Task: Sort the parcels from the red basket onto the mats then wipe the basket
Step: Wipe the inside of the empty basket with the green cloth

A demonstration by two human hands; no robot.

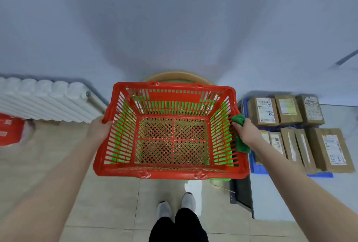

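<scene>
Head view looks straight down into the red basket (170,173), which holds no parcels and sits in the middle of the scene over something bright green that shows through its slats. The left hand (99,128) grips the basket's left rim with its fingers curled over the edge. The right hand (244,132) clutches a bunched green cloth (241,145) against the upper edge of the right wall; whether the cloth is on the wall's inner or outer face cannot be told. Brown cardboard parcels (263,111) lie in rows on a blue mat (258,167) to the right, so sorting looks finished and wiping is the step in hand. The basket is probably light and fairly stiff, though its thin slatted walls may flex under pressure and snag the soft cloth. The thick rim looks the soundest place to hold, braced opposite the wiping side. A white radiator (44,100) stands at the left.
</scene>
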